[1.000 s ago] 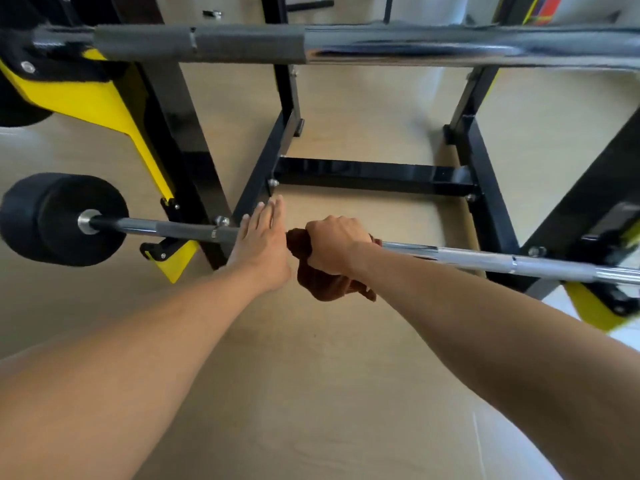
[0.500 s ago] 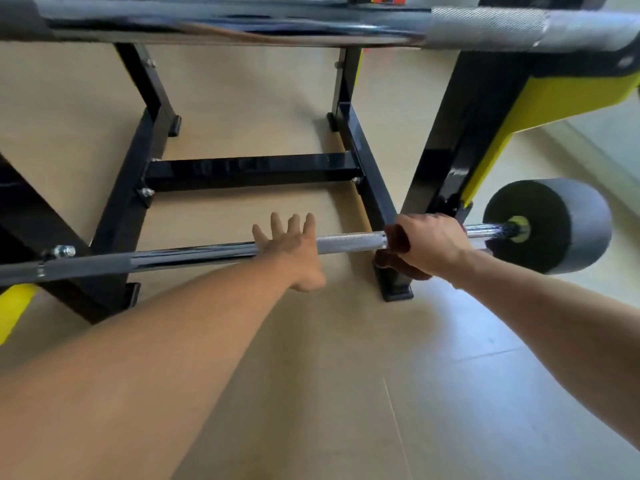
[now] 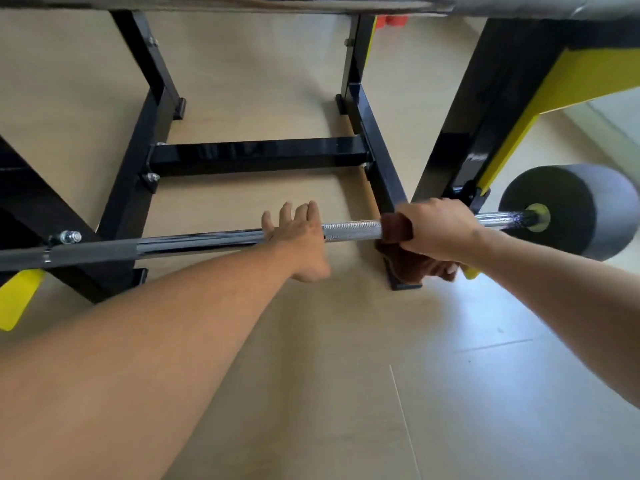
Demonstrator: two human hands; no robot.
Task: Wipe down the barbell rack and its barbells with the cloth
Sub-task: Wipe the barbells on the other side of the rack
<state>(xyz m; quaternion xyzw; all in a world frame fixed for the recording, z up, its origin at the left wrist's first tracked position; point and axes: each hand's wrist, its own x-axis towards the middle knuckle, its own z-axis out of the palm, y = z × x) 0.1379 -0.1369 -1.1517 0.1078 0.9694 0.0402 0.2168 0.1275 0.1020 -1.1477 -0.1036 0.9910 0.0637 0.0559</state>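
In the head view, the right hand [image 3: 437, 227] was closed in a fist around a brown cloth [image 3: 398, 227], which was wrapped over the lower chrome barbell [image 3: 207, 240] near its right end. Loose folds of the cloth hung below the fist, in front of the foot of the black steel barbell rack with yellow side plates [image 3: 259, 152]. The right forearm came in from the lower right edge, wrist straight, knuckles up.

The left hand [image 3: 297, 237] lay on the same bar just left of its knurled section, palm down and fingers [image 3: 287, 213] spread and extended forward over the bar. It gripped nothing; it only rested on the metal. The left arm reached in long from the lower left corner.

The lower barbell sat low across the rack, running from the left edge to a dark grey cylindrical weight [image 3: 575, 209] on its right end, just beyond the right hand. A second, thicker chrome barbell [image 3: 519, 6] crossed the top of the frame, blurred. The rack stood on a pale wooden floor [image 3: 346, 375], its black crossbar lying beyond the hands.
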